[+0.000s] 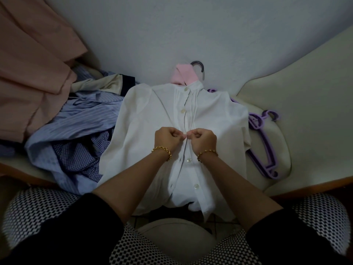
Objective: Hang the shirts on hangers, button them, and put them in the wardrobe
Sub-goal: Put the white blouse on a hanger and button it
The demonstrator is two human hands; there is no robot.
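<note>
Evidently, I see the left hand (168, 139) and right hand (203, 140) pinching the white shirt (150, 119) at its middle placket, likely to fasten a button (184, 133).

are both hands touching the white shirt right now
Touching. The head view shows the left hand and the right hand both pinching the white shirt along its front button strip, with no gap between fingers and cloth.
</note>
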